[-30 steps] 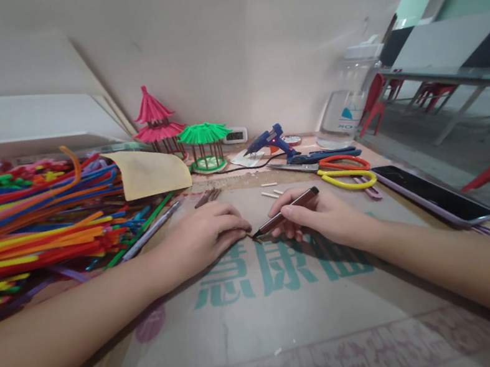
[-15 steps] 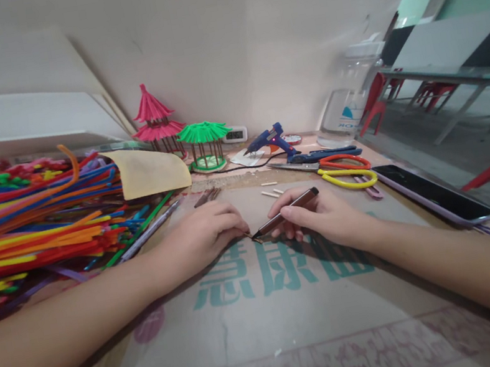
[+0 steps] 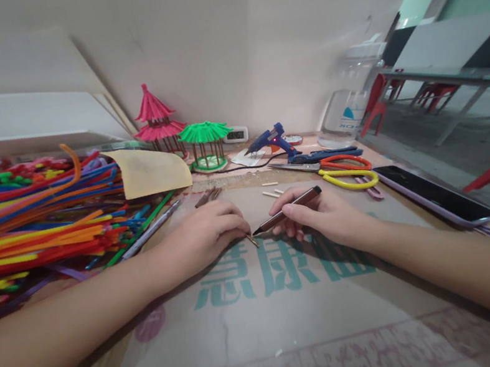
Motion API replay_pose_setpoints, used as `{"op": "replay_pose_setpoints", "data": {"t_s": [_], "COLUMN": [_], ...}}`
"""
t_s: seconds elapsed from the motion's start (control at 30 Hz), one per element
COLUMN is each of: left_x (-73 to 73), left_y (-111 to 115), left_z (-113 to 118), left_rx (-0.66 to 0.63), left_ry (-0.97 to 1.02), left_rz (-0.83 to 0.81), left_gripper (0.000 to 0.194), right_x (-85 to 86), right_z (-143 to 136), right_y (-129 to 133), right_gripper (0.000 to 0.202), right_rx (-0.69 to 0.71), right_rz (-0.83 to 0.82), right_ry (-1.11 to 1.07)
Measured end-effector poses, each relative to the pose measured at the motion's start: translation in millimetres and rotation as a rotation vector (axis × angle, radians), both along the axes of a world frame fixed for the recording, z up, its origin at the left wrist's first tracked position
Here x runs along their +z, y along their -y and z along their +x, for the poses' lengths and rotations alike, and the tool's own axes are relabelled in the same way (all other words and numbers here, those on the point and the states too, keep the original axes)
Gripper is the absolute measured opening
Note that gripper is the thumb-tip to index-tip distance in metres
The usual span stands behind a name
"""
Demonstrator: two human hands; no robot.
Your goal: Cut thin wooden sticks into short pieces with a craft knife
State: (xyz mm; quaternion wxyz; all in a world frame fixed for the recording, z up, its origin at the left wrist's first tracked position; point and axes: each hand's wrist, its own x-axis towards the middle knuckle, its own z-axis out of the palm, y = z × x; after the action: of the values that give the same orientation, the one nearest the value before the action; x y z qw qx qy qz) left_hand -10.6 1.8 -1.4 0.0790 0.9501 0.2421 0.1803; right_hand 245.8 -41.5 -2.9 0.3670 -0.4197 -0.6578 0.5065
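Observation:
My right hand (image 3: 314, 212) is closed around a brown marker pen (image 3: 288, 211), its dark tip pointing left and down. The tip is at or very near a short thin stick (image 3: 253, 241) that my left hand (image 3: 215, 230) pinches between thumb and fingers. Both hands rest low over a printed translucent sheet (image 3: 252, 334). Just beyond the left hand lie several short brown sticks (image 3: 208, 196). A few pale sticks (image 3: 271, 194) are beyond the right hand.
Bundles of coloured pipe cleaners (image 3: 38, 245) fill the left side. A pink pagoda model (image 3: 158, 120), a green-roofed pavilion (image 3: 205, 143) and a blue glue gun (image 3: 271, 139) stand at the back. Scissors (image 3: 348, 175), a phone (image 3: 436, 194) and a clear bottle (image 3: 347, 102) are on the right.
The thin stick in my left hand has turned and shows more plainly, angled down to the right. The marker tip has lifted slightly. Otherwise the hands have barely moved.

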Motion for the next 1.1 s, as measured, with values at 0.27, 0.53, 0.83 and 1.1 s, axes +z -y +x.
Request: {"op": "replay_pose_setpoints", "data": {"t_s": [0.27,0.53,0.83,1.1], "left_x": [-2.0,-0.3,0.5,-2.2], "left_y": [-1.0,0.8,1.9,-0.7], "left_z": [-1.9,0.1,0.5,-1.5], "left_rx": [-0.025,-0.011,0.008,-0.027], "left_ry": [-0.004,-0.015,-0.010,0.009], "left_rz": [0.013,0.076,0.094,0.108], "left_gripper": [0.023,0.018,0.013,0.017], "right_x": [-1.1,-1.2,-2.5,-3.0], "right_z": [0.7,-0.1,-0.1,0.0], "right_y": [0.5,-0.1,-1.3,-1.3], "right_gripper": [0.027,0.024,0.022,0.025], "right_rx": [0.042,0.034,0.026,0.031], "right_rz": [-0.016,-0.015,-0.002,-0.025], "right_ry": [0.023,0.024,0.024,0.009]}}
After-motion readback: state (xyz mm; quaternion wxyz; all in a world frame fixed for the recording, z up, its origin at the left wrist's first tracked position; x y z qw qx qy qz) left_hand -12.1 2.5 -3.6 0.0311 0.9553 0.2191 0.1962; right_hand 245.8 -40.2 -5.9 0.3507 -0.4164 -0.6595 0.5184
